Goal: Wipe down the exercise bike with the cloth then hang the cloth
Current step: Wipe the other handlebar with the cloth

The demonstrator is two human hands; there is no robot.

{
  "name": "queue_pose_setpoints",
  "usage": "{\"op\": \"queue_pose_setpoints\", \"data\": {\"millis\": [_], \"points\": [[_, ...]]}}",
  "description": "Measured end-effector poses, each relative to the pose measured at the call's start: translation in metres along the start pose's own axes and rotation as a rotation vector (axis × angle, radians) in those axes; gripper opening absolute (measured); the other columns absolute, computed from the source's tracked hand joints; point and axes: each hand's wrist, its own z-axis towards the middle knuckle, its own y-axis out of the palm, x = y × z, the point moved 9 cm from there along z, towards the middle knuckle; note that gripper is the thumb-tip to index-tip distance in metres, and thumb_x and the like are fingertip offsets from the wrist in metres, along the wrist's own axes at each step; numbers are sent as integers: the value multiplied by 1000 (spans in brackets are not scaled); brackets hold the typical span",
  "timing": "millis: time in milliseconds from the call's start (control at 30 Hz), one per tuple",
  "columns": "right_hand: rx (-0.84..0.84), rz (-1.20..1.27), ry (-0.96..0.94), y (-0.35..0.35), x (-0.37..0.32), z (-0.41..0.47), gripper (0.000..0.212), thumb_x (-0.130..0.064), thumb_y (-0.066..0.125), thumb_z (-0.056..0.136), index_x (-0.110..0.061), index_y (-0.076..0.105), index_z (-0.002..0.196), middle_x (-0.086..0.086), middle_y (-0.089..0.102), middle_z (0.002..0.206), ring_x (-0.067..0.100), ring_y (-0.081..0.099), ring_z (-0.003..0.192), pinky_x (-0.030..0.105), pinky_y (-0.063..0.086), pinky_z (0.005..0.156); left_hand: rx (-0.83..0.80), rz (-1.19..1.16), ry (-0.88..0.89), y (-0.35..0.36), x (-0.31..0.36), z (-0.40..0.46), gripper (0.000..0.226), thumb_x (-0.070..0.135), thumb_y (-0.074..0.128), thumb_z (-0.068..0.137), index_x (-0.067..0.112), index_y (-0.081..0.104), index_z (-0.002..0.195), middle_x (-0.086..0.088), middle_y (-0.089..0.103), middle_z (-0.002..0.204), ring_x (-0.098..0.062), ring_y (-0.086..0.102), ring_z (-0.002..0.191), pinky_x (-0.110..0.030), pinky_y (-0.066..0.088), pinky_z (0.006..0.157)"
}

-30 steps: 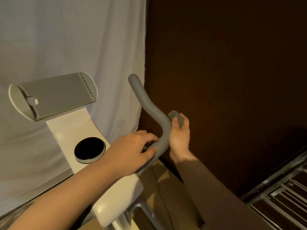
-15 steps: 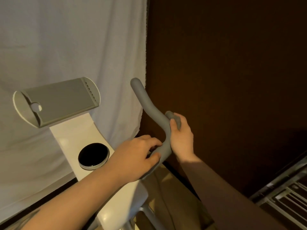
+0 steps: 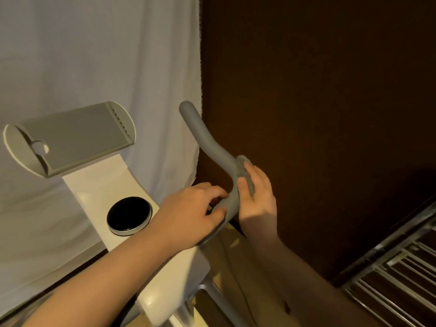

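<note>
Head view. The exercise bike fills the lower left: a white column with a round black dial set in it, just left of the left hand. Above and to the left of that hand a grey tray-like holder sits tilted on top of the column.

A grey handlebar rises from between the two hands and curves up and away to a rounded end well above them. The left hand grips the lower part of the bar, fingers curled over it and the thumb beneath. The right hand is on the far side of the bend, thumb lying along the bar and fingers wrapped round a small grey cloth, which is bunched up and pressed against the handlebar at the bend. Only the top of the cloth and a strip beside the thumb show; the rest is hidden in the palm.

Behind the left hand hangs a pale sheet with soft folds. Behind the right hand stands a dark brown wall. Below and to the right of the right forearm a metal rack with parallel bars runs off the corner. Beneath the hands a stretch of tan floor shows, dimly lit.
</note>
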Motion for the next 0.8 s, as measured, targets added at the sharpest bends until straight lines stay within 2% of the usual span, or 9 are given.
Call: {"op": "queue_pose_setpoints", "data": {"millis": [67,133,200,267,300,433,567,667,800], "points": [[68,66,-18,-1,-1,-24,43,-20,42,102,-24,40,145,-6,30,151,-17,29,123,-3,23,95,8,1,-3,-1,1,1,29,44,49,94,39,55,122,13,58,105,-5,56,90,-36,51,79],[37,42,47,4,4,-3,43,-23,40,103,-25,39,146,-5,31,150,-3,34,128,-1,22,96,10,-4,-11,-1,1,2,29,43,49,94,39,56,121,13,57,105,-5,55,89,-35,51,79],[-18,29,169,9,18,34,41,-31,38,103,-27,44,143,-2,43,145,13,44,129,19,33,106,9,-7,-17,-1,-1,2,30,44,50,94,39,55,123,14,57,106,-4,55,88,-35,51,78],[-39,211,335,11,33,50,42,-39,39,98,-29,50,138,0,56,134,20,54,120,42,45,104,11,-14,-18,0,-1,0,32,43,50,94,39,54,125,15,57,107,-4,56,88,-34,51,79],[-9,283,402,11,39,43,42,-40,40,98,-29,50,138,-2,57,131,19,55,118,43,47,101,12,-12,-18,0,0,-1,32,43,50,94,38,54,126,14,57,107,-4,56,89,-33,51,79],[144,549,474,11,29,-35,42,-25,41,103,-23,35,145,1,52,129,14,58,109,21,50,82,6,-9,-31,-1,-1,1,29,43,51,94,40,54,122,15,57,107,-4,55,90,-33,50,80],[151,379,548,15,47,-1,40,-31,36,104,-25,38,143,6,48,137,24,51,122,43,44,103,-5,-76,-56,-1,-4,3,29,41,54,93,40,56,121,15,57,106,-4,55,88,-33,50,80],[127,408,524,12,46,16,37,-33,34,104,-27,44,139,2,52,137,20,52,121,43,44,104,-9,-59,-54,0,-4,1,30,43,52,94,40,55,124,15,57,107,-4,55,88,-36,50,81],[157,514,411,3,24,-36,39,-29,34,105,-29,39,145,-5,51,133,12,53,121,35,44,103,-9,-51,-48,0,-3,0,30,43,50,94,41,54,123,17,56,106,-4,55,88,-36,51,80]]}}
